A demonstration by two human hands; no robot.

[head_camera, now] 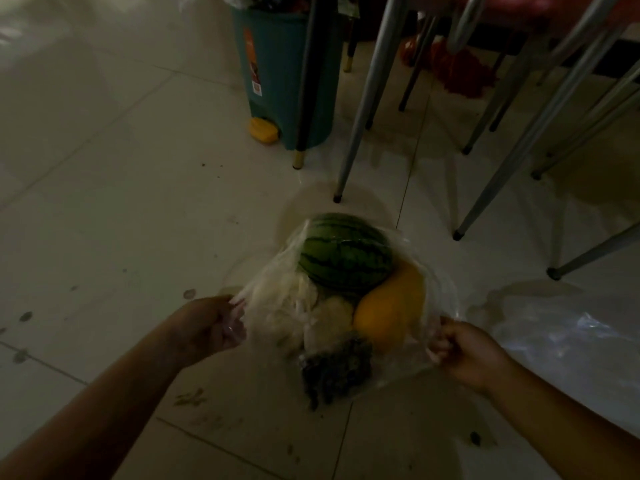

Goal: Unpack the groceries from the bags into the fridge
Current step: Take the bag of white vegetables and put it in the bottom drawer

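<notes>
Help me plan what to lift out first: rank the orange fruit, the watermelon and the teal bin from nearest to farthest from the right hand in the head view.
From the right hand:
1. Orange fruit, in the bag, just left of it.
2. Watermelon, behind the fruit.
3. Teal bin, far back by the table legs.

- Your clear plastic bag [438, 296] is held open over the tiled floor, its left edge gripped by your left hand [211, 327] and its right edge by your right hand [467, 351].
- A striped green watermelon [344, 254] fills the far side of the bag.
- A yellow-orange fruit [391, 306] lies just beside the watermelon, toward your right.
- Pale white produce [294, 306] sits on the left side.
- A dark leafy bundle [336, 368] lies nearest you.
</notes>
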